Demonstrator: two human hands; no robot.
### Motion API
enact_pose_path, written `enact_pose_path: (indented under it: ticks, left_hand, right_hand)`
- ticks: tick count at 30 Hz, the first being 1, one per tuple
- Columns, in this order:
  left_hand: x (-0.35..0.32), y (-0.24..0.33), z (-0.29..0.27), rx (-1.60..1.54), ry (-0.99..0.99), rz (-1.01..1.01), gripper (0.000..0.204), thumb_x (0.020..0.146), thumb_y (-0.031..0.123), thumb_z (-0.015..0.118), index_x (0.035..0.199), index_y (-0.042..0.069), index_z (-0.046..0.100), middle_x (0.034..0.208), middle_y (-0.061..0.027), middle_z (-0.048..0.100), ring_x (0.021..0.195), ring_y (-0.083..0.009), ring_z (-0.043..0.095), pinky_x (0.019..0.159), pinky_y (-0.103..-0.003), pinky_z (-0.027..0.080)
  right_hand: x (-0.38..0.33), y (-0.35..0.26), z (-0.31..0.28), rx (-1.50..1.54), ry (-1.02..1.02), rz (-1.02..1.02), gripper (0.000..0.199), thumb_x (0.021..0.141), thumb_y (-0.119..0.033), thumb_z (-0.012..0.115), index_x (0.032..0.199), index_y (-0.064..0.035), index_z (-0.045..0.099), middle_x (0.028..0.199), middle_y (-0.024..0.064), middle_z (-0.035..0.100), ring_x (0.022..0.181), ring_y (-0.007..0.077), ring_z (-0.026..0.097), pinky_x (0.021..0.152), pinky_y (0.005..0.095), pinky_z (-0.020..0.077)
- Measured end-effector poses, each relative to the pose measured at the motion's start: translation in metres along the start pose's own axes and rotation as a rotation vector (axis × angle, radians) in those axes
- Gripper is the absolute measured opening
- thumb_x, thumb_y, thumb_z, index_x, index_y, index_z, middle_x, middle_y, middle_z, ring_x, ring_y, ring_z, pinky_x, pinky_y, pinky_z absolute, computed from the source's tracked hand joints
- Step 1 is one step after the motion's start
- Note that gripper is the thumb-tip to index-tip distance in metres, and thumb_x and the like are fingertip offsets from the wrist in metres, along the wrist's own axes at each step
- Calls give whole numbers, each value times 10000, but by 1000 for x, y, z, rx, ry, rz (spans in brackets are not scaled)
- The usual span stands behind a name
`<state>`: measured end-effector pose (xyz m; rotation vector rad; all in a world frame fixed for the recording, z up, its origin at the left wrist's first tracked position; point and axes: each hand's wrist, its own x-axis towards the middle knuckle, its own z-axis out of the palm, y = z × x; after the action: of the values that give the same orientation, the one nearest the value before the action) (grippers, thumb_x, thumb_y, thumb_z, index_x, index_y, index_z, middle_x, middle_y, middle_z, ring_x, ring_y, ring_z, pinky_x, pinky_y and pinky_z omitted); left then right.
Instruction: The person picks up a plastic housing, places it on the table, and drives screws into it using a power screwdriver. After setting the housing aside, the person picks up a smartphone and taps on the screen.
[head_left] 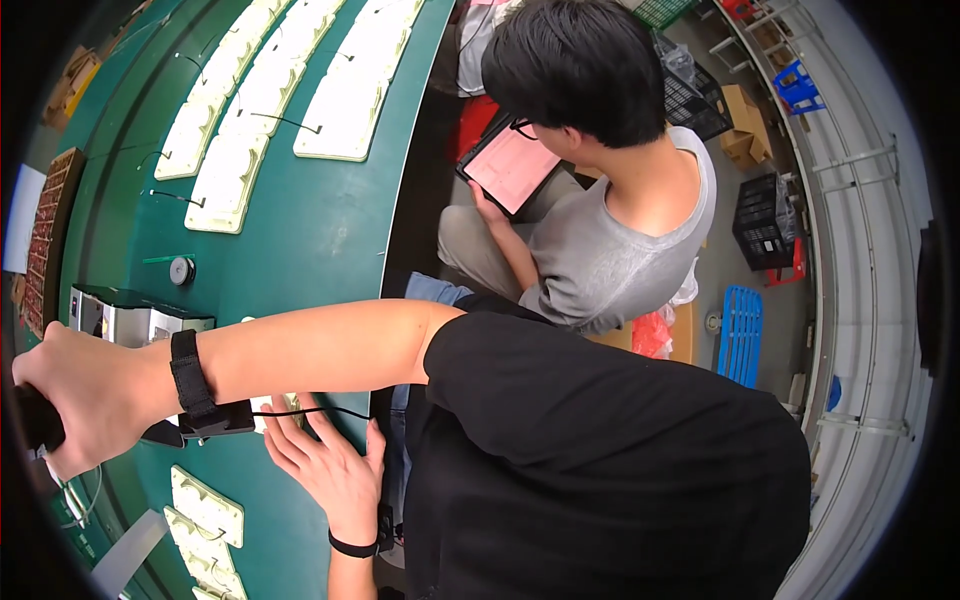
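Observation:
My right arm reaches across the bench to the far left, where my right hand point(95, 400) is closed round a black handle point(38, 420), partly cut off by the picture's dark rim. A silver and black machine point(140, 318) stands just beyond that forearm. Below the forearm, my left hand point(325, 470) lies palm down with fingers spread, its fingertips at a pale panel point(287, 403) mostly hidden by hand and arm. Across these fingers runs a thin black cable point(320, 410). A dark strap with a black box-like piece point(225, 420) is at my right wrist.
Rows of pale panels point(350, 90) with short black wires lie on the green bench point(310, 260); more panels point(205, 540) lie at lower left. A small grey round part point(182, 270) is beside the machine. A seated person point(620, 230) holds a tablet point(510, 165) close by the bench.

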<state>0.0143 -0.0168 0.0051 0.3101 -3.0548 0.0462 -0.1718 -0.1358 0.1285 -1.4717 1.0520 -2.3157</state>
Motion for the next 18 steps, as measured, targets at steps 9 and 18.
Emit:
enact_pose_path:
  ticks: [9,18]
  left_hand:
    - [-2,0,2,-3,4,5,915,915,470,658,1593,-44,322,1592,-315,318,1474,-480,309,1208,-584,276]
    - [-1,-1,6,-26,29,23,904,930,496,641,1574,-60,336,1525,-327,375,1438,-483,360,1210,-617,280]
  right_hand:
    - [-9,3,-3,19,-170,-7,236,678,-187,781,761,-16,640,635,128,656,559,325,622,551,373,515]
    - [-5,13,-8,-104,-72,-17,256,665,-182,802,756,-20,626,644,89,676,571,254,672,563,345,523]
